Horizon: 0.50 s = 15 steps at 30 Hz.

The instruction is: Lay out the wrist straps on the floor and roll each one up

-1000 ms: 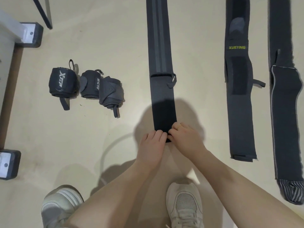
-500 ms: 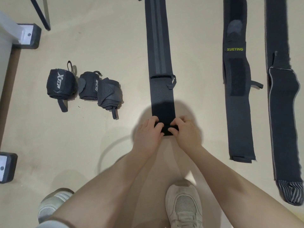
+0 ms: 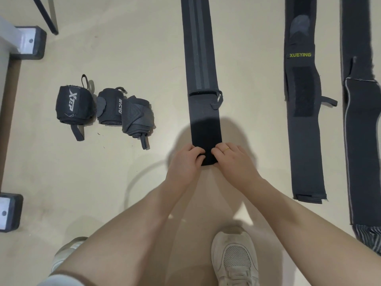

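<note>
A long dark wrist strap with a grey stripe [image 3: 201, 79] lies flat on the floor, running away from me. Its near end is turned into a small roll [image 3: 208, 158]. My left hand [image 3: 185, 164] grips the roll's left side with curled fingers. My right hand [image 3: 233, 159], with a ring on it, pinches the roll's right side. Two more straps lie flat to the right: one marked XUEYING [image 3: 303, 104] and a wider one [image 3: 362, 112] by the right edge. Three rolled straps sit at the left: one marked XTEP [image 3: 73, 105], a middle one [image 3: 110, 107] and a grey one [image 3: 137, 117].
Beige floor [image 3: 134, 48] all around. Black and white furniture feet stand at the far left [image 3: 31, 43] and lower left [image 3: 8, 213]. A thin black leg [image 3: 46, 15] slants at the top left. My white shoes [image 3: 235, 259] and knees fill the bottom.
Both hands have moved forward along the striped strap, rolling its near end up; the flat part between my hands and the buckle loop has become shorter.
</note>
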### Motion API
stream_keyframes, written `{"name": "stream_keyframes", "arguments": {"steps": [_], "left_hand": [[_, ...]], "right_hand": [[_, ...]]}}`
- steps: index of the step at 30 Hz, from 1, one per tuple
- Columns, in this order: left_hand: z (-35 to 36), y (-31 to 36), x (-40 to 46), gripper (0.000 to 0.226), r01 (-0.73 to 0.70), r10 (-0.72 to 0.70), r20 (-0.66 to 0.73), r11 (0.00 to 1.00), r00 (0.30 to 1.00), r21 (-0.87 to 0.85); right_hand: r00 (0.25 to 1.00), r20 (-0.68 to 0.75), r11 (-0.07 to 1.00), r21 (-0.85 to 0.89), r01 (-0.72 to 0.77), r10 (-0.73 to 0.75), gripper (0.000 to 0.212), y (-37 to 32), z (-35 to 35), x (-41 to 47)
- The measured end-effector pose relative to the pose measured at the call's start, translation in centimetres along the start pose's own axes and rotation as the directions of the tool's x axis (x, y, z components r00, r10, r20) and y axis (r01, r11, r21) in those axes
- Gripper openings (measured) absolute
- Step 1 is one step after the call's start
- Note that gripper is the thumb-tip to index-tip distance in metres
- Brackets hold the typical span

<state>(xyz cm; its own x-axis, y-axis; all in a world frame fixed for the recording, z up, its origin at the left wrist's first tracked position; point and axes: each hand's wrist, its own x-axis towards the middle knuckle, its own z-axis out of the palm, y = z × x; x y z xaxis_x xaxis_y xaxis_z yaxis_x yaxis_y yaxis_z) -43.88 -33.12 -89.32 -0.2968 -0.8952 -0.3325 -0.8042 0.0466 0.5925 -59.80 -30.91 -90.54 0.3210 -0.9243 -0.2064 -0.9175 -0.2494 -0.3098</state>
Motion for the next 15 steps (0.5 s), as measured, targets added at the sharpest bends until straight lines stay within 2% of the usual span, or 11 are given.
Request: {"name": "stream_keyframes", "arguments": {"steps": [3, 11, 13, 15], "left_hand": [[-0.2, -0.2, 0.0, 0.032, 0.021, -0.019, 0.048, 0.999, 0.999, -0.042], [-0.6, -0.8, -2.9, 0.033, 0.012, -0.015, 0.228, 1.000, 0.973, 0.015], [-0.3, -1.0, -4.5, 0.030, -0.011, 0.005, 0.250, 1.000, 0.968, 0.022], [0.0, -1.1, -5.6, 0.030, -0.013, 0.012, 0.222, 1.000, 0.975, 0.002]], "right_hand": [[0.993, 0.117, 0.996, 0.084, -0.007, -0.003, 0.024, 0.2, -1.1, 0.7], [0.917, 0.399, 0.997, 0.077, -0.003, -0.028, 0.033, -0.9, -1.9, 0.5], [0.884, 0.468, 0.980, 0.180, -0.086, -0.008, 0.031, -1.4, -1.6, -0.3], [0.881, 0.472, 0.928, 0.308, -0.209, 0.041, 0.027, -1.5, -1.5, -0.7]]}}
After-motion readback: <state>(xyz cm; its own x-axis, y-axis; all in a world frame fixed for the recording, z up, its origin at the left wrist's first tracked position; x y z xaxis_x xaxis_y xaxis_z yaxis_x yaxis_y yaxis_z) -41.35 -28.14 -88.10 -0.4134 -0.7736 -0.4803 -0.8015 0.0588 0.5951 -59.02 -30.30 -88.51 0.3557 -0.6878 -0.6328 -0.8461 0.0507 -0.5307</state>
